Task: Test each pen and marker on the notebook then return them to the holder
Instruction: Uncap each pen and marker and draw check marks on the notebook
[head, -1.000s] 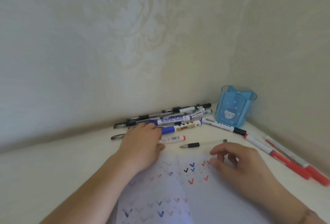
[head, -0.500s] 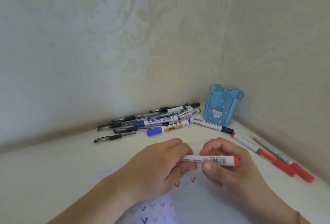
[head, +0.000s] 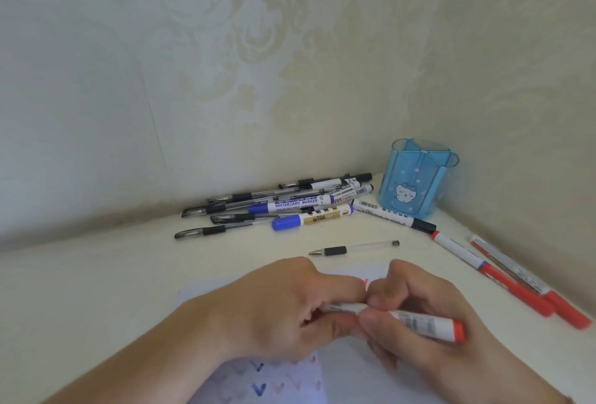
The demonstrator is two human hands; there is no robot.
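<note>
Table (head: 96, 290) fills the lower frame, pale, tucked into a wall corner. Notebook (head: 348, 374) at 6 o'clock, page showing blue and red tick marks, mostly under the hands.

Left hand (head: 274, 310) at approx 7 o'clock of centre, fingers curled shut around the left end of the red-capped marker (head: 419, 323). Right hand (head: 416, 316) at 5 o'clock, fingers clamped on the marker's white barrel w/ the red end sticking out toward 4 o'clock. Hands touching, knuckle to knuckle, above the page.

Holder (head: 416, 184) at 2 o'clock, blue, see-through, divided compartments, looks empty as far as can be told. Pile of pens and markers (head: 290, 207) at 12 o'clock, just left of the holder, incl. two blue whiteboard markers. Black-ended marker (head: 393, 215) lies between pile and holder base. Two red markers (head: 516, 287) at 3 o'clock along the wall. Loose clear pen (head: 354, 248) just beyond the hands, uncapped, tip pointing to 9 o'clock.

Step, by my read: uncapping the red-capped marker, prob. to test it; cap itself is hidden in the left hand so can't confirm. Next needs: pull hands apart along the barrel, keep cap in the left, bring tip down on a bare bit of page, make a tick, recap. Nothing's in the holder yet, so task is early-to-mid.
</note>
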